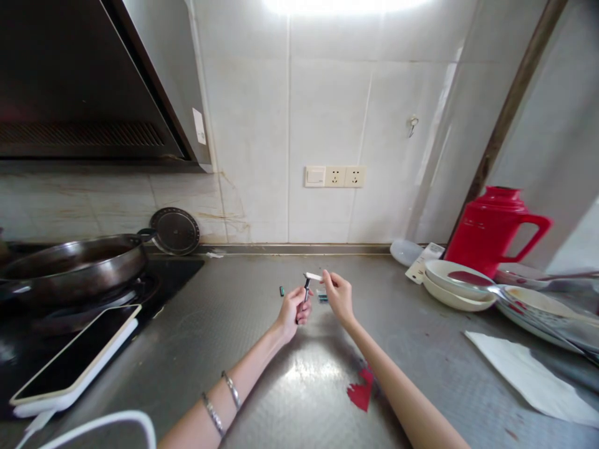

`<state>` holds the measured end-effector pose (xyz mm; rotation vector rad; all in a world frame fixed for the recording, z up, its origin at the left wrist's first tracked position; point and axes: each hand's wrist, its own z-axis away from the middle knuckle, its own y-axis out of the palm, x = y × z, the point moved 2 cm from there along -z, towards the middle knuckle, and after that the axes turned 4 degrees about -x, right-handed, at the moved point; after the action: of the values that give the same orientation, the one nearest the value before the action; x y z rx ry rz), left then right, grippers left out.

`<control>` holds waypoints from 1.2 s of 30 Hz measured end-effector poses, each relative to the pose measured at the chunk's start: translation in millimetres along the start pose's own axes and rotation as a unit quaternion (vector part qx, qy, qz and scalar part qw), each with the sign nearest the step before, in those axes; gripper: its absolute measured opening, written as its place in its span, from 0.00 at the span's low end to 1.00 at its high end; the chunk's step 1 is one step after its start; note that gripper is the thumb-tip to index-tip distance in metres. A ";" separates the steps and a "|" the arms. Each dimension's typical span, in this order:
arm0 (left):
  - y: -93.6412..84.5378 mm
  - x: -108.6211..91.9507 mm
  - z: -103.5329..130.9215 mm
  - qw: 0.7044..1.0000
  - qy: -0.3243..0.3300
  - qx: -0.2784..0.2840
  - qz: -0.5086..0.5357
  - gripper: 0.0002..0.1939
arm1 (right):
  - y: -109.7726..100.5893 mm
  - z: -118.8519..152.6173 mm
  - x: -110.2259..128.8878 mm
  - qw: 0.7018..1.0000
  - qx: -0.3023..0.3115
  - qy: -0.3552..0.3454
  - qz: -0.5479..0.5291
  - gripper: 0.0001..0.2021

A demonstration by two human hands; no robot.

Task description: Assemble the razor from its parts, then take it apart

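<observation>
My left hand [293,310] is closed around a slim black pen-like stick [306,290], held nearly upright above the counter. Between the fingertips of my right hand [337,293] is a small white strip [313,276], whose far end meets or overlaps the top of the stick. What the strip is made of is too small to tell. A little dark green piece [281,290] lies on the counter left of the stick. Partly behind my right hand is a small clear packet [322,297] with teal-green pieces. Torn red paper [360,391] rests near my right forearm.
A metal pan [75,265] sits on the black stove at left, with a phone [77,355] and white cable [107,421] in front. On the right stand a red thermos jug [486,227], stacked white bowls [456,293], more dishes, and a white paper sheet [528,374].
</observation>
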<state>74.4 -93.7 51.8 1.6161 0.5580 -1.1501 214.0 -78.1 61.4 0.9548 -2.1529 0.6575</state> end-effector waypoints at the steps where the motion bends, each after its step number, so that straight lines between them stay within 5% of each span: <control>1: -0.2 -0.2 -0.2 1.000 0.004 0.003 0.001 0.14 | 0.4 0.5 -1.3 1.000 0.004 -0.003 0.006 0.25; 12: -4.3 1.1 -2.3 0.999 0.009 -0.015 -0.031 0.15 | 1.0 0.4 -2.7 1.000 -0.005 0.007 0.005 0.25; 19: -5.5 -0.9 -3.2 0.998 0.037 -0.020 -0.046 0.15 | -5.1 -5.0 -23.9 0.998 -0.013 0.048 0.025 0.27; 25: -10.9 6.6 -9.8 0.994 0.065 -0.050 -0.076 0.17 | -0.6 -10.6 -25.7 0.996 0.023 0.082 -0.029 0.27; 31: -16.8 9.1 -13.6 0.986 0.090 -0.072 -0.120 0.18 | 6.3 -10.7 -43.7 0.970 0.054 0.213 -0.106 0.21; 36: -19.0 6.9 -14.4 0.982 0.112 -0.075 -0.135 0.18 | 5.2 -11.5 -31.1 0.935 0.040 0.293 -0.194 0.14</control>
<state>67.9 -74.9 36.9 1.5810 1.0121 -1.0976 229.8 -53.7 44.5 1.0292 -1.3766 0.7210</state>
